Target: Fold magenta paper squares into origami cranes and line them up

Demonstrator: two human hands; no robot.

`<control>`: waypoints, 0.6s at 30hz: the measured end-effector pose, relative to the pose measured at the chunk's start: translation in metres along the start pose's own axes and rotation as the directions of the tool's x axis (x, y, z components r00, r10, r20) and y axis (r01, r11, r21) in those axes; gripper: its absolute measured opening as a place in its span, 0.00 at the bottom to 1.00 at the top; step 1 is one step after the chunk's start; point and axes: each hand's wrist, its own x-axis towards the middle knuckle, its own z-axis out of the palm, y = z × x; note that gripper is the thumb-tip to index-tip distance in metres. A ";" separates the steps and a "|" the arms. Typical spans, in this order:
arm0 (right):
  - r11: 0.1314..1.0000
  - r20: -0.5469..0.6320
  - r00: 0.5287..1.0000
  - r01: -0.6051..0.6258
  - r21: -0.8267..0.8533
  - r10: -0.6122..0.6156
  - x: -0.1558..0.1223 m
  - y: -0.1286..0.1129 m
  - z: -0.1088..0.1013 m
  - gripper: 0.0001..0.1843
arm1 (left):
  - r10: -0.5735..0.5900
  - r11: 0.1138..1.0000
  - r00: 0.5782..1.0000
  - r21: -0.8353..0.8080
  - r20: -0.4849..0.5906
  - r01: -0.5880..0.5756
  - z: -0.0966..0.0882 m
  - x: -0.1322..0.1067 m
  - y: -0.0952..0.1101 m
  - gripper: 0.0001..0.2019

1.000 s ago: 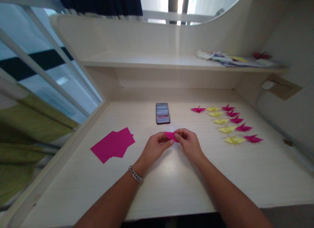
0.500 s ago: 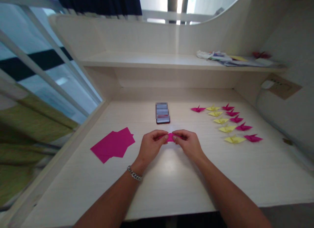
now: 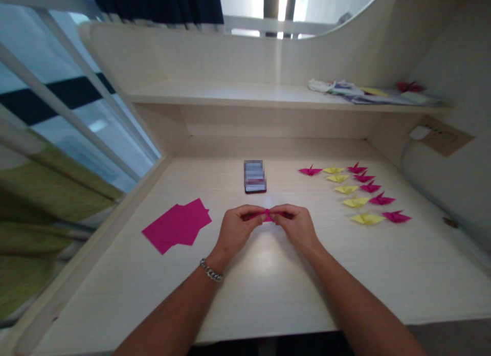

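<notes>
Between my two hands is a small folded piece of pink paper (image 3: 267, 216), mostly covered by my fingers. My left hand (image 3: 238, 225) pinches its left end between thumb and fingers. At the right end, my right hand (image 3: 294, 222) pinches it the same way. The two thumbs almost meet at the middle, so only a narrow strip shows. A few flat pink paper sheets (image 3: 172, 227) overlap on the desk to the left of my left hand. To the right stand folded pink paper cranes (image 3: 396, 217) and yellow paper cranes (image 3: 367, 219) in slanting rows.
A phone (image 3: 254, 177) lies on the desk (image 3: 126, 294) beyond my hands. Papers (image 3: 356, 92) are piled on the shelf (image 3: 215, 92) at the back. A white plug with a cable sits in the wall socket (image 3: 447, 136). Metal bars (image 3: 69, 110) run along the left.
My thumbs have come closer together on the pink paper, and less of it shows between them. The sheets, cranes and phone stay in place.
</notes>
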 end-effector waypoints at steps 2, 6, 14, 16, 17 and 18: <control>1.000 0.013 1.000 -0.002 -0.010 0.002 0.000 -0.001 0.000 0.06 | 0.006 1.000 1.000 0.019 0.003 -0.006 0.000 0.000 -0.002 0.08; 1.000 0.078 0.997 -0.023 -0.020 0.025 -0.001 -0.005 0.000 0.06 | 0.005 0.999 0.999 0.050 0.038 -0.007 0.000 -0.001 -0.004 0.07; 0.994 0.146 0.985 -0.084 -0.068 0.093 0.001 -0.003 -0.003 0.07 | -0.031 0.998 0.988 0.067 0.154 0.021 -0.003 0.000 -0.001 0.04; 0.992 0.151 0.981 -0.121 -0.029 0.124 0.001 -0.003 -0.002 0.07 | -0.047 0.998 0.983 0.059 0.176 0.037 -0.004 0.000 0.001 0.04; 0.990 0.154 0.978 -0.143 0.005 0.141 0.001 -0.003 -0.002 0.07 | -0.058 0.998 0.981 0.049 0.186 0.050 -0.004 0.000 0.002 0.04; 0.985 0.157 0.975 -0.167 0.045 0.158 0.001 -0.004 -0.002 0.08 | -0.071 0.997 0.979 0.036 0.191 0.065 -0.004 0.000 0.003 0.04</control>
